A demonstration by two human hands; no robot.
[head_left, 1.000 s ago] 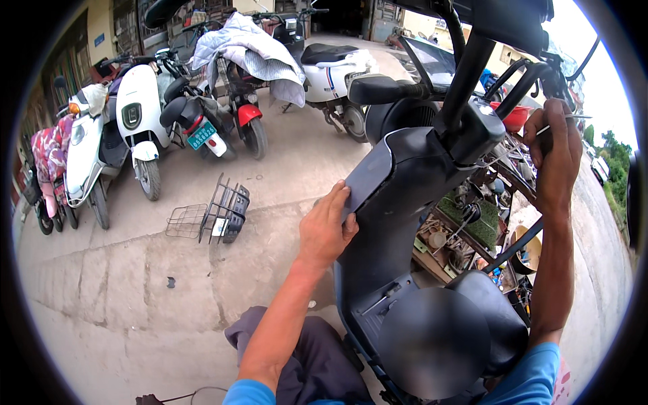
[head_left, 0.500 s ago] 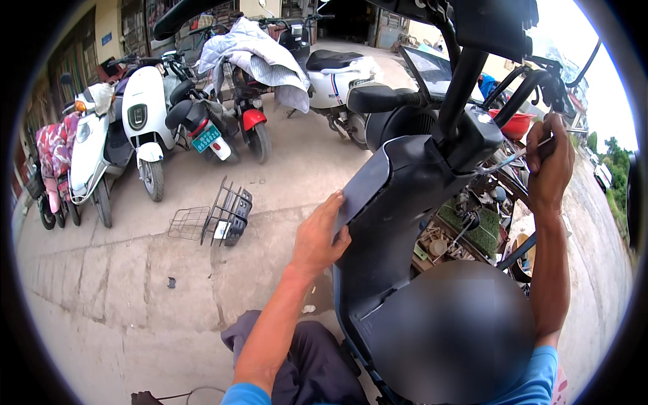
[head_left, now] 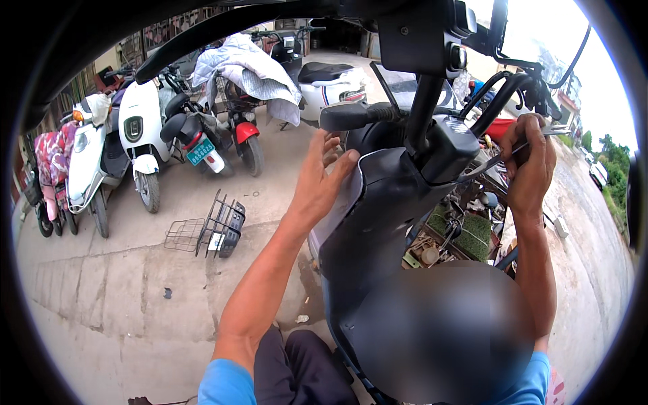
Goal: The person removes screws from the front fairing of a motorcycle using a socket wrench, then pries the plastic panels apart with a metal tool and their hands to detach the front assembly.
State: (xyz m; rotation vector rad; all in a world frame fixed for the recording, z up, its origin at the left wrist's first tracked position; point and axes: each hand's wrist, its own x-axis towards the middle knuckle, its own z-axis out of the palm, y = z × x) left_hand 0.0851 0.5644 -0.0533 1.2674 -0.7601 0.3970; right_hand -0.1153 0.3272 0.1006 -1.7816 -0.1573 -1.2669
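A black electric scooter's front body (head_left: 385, 209) stands before me, with a grey panel (head_left: 337, 202) along its left side. My left hand (head_left: 320, 179) is at the upper corner of that panel, fingers apart and thumb along the edge; whether it presses there I cannot tell. My right hand (head_left: 530, 169) is closed around a slim metal tool (head_left: 482, 167). The tool's far end meets the black housing (head_left: 445, 148) below the handlebar stem, at its right side. A blurred dark round shape (head_left: 442, 331) covers the lower part of the scooter.
Several parked scooters, among them a white one (head_left: 143, 128), line the left background. A black rack with a wire basket (head_left: 219, 226) lies on the concrete. Right of the scooter sits a bin of parts and tools (head_left: 466, 229). A red basin (head_left: 498, 128) is behind my right hand.
My left hand has slid up along the panel and its fingers have spread. The right hand, with the tool, has shifted slightly left in view. The view itself has moved too.
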